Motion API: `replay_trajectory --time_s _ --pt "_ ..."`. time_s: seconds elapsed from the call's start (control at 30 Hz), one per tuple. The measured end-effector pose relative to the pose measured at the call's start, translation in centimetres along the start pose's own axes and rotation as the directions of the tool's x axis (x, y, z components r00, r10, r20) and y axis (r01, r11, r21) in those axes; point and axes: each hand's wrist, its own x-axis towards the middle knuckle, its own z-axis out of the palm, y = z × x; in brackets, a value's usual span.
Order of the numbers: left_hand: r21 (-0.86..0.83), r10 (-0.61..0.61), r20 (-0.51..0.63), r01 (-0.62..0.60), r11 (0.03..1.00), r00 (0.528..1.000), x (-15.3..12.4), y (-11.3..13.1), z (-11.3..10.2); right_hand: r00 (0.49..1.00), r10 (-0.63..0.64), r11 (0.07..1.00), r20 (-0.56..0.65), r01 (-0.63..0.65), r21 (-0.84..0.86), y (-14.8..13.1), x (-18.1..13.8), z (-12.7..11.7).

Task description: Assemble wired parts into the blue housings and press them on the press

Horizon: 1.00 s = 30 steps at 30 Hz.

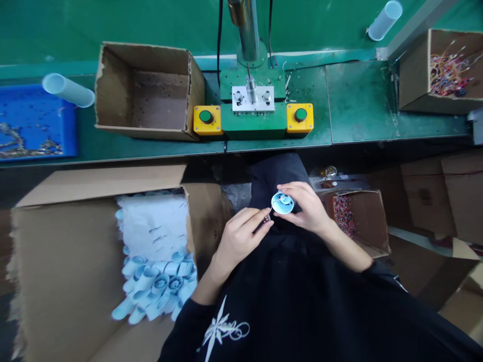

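Note:
Above my lap, my right hand grips a light blue plastic tube with its open end turned up toward me. A hub with ribs shows inside it, and a thin wire runs out over its rim. My left hand, just left of the tube, pinches a small dark part at the end of that wire; its exact kind is too small to make out. To the left, a cardboard box holds many similar blue tubes and a white sheet.
On the green bench stands a press fixture between two yellow button boxes. A cardboard box, a blue tray of metal parts and a box of wires flank it. Another box with small red parts sits at lower right.

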Motion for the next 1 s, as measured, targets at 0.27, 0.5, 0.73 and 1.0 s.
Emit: replay_trajectory --time_s 0.27,0.5,0.73,1.0 --pt "0.062 0.037 0.037 -0.039 0.997 0.999 0.2 -0.2 0.1 0.998 0.043 0.999 0.056 -0.041 -0.024 0.2 -0.5 0.3" --pt "0.153 0.066 0.155 -0.09 0.984 0.986 1.8 0.6 -0.2 0.997 -0.043 0.998 0.07 0.046 -0.036 0.3 -0.3 0.4" --pt "0.266 0.037 0.263 -0.109 0.958 0.964 4.0 1.3 -0.4 0.989 -0.001 1.0 0.147 0.002 -0.003 0.6 -0.7 0.8" --pt "0.15 0.005 0.255 -0.045 0.988 0.967 3.7 1.5 -0.8 0.989 -0.046 0.999 0.143 0.046 0.002 0.8 -1.2 0.6"
